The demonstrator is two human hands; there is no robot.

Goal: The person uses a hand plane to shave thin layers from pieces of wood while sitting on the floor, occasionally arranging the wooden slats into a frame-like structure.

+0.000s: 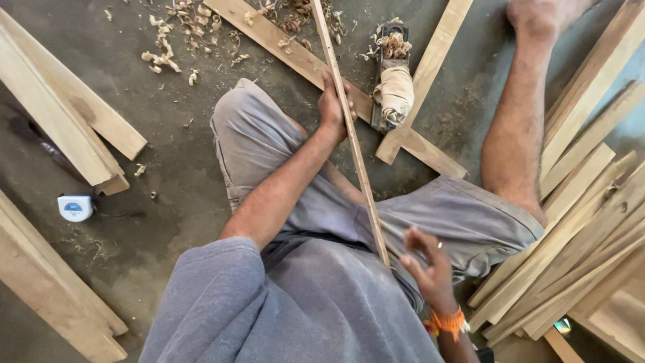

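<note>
We're seated on the concrete floor (pixel 168 188), looking down at our lap. A thin wood strip (pixel 351 134) runs from the top centre of the frame down to our lap at lower centre. Our left hand (pixel 334 106) sits at centre-top w/ fingers clenched round the strip; our right hand (pixel 430 269), lower right, is just beside the strip's near end — fingers loosely curled, released, not clamped on it. An orange thread band (pixel 449 321) circles that wrist. Behind the left hand a hand plane (pixel 390 74) wrapped in cloth rests on crossed planks (pixel 416 144), wood shavings (pixel 181 33) scattered at upper left. A stack of wood battens (pixel 578 242) fills the right side; thicker boards (pixel 60 114) lie at far left, w/ a white tape measure (pixel 74 208) on the floor near them — mid-left.
</note>
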